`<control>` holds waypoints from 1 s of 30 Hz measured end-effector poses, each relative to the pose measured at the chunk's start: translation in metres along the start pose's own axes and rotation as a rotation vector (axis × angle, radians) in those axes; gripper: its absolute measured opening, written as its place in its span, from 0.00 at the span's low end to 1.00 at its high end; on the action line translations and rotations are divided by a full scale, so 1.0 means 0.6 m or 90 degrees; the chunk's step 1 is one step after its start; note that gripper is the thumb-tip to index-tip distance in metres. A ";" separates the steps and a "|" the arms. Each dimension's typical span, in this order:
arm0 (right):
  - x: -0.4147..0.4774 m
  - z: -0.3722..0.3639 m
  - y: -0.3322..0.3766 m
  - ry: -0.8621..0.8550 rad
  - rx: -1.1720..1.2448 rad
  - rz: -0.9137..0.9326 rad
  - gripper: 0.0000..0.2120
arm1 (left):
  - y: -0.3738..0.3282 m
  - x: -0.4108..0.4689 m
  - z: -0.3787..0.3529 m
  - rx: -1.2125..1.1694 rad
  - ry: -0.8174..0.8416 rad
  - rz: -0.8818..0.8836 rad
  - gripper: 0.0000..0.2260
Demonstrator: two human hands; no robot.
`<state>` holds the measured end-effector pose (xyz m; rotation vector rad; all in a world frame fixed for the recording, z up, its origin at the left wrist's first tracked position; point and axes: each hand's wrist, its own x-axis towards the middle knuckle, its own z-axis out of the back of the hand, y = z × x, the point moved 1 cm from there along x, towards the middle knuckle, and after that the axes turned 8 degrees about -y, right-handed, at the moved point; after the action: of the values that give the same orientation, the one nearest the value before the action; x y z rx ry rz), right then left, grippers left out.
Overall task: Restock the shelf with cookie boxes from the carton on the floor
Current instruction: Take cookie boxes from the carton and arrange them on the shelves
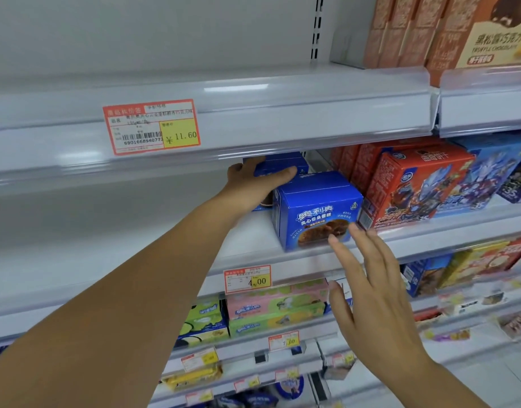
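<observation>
A blue cookie box (315,210) stands at the front of the middle shelf (253,245), turned slightly, next to red boxes. Behind it, deeper in, sits a second blue cookie box (278,164). My left hand (256,181) reaches under the upper shelf and grips this rear box, thumb across its side. My right hand (368,278) is open with fingers spread, its fingertips at the lower right corner of the front box. The carton on the floor is out of view.
Red and blue snack boxes (415,187) fill the middle shelf to the right. The upper shelf (253,113) carries a price tag (152,126) and brown chocolate boxes (447,33) at right. Lower shelves hold green, pink and yellow packs (271,310).
</observation>
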<state>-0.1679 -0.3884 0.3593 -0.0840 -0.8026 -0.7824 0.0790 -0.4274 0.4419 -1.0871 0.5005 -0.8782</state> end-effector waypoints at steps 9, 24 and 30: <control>0.059 -0.014 0.002 0.010 -0.019 0.011 0.29 | 0.003 -0.002 -0.028 0.011 -0.020 -0.038 0.27; 0.085 -0.019 -0.011 -0.012 0.064 -0.005 0.27 | -0.010 -0.021 -0.038 0.057 -0.022 -0.082 0.20; 0.078 -0.014 -0.004 -0.026 0.086 -0.012 0.27 | -0.016 -0.046 -0.026 0.006 -0.048 -0.074 0.23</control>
<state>-0.1440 -0.4212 0.3844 0.0285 -0.8944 -0.7436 0.0483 -0.4154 0.4429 -1.1452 0.3722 -0.9363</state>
